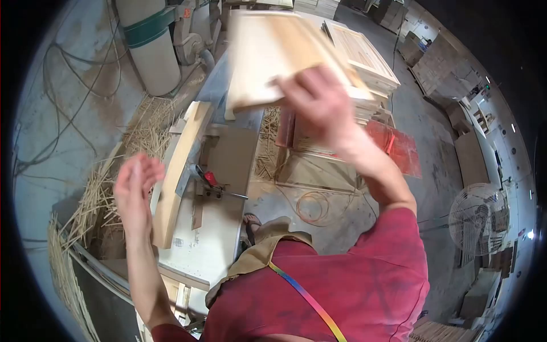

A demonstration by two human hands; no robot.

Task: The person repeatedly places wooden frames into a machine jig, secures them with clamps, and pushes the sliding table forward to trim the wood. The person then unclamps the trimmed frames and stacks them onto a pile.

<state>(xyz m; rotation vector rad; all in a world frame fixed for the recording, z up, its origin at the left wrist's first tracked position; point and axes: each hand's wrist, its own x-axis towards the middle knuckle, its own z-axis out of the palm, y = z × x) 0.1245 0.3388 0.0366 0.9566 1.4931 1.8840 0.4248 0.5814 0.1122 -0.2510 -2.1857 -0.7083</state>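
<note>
My right hand [322, 105] is closed on the near edge of a flat wooden panel [273, 51], raised and tilted in front of me. Both the hand and the panel are blurred. My left hand [137, 176] is open and holds nothing, its fingers partly curled. Close to its right stands a long wooden fence board [181, 176] on a machine table [211, 245]. Beside that board is a metal clamp with a red part [211, 178].
A stack of wooden panels [364, 54] stands ahead on the right, with a red board [393, 148] beside it. Thin wood offcuts [108, 188] lie heaped on the left. An orange hose [313, 208] coils on the floor. A large fan [478, 219] stands far right.
</note>
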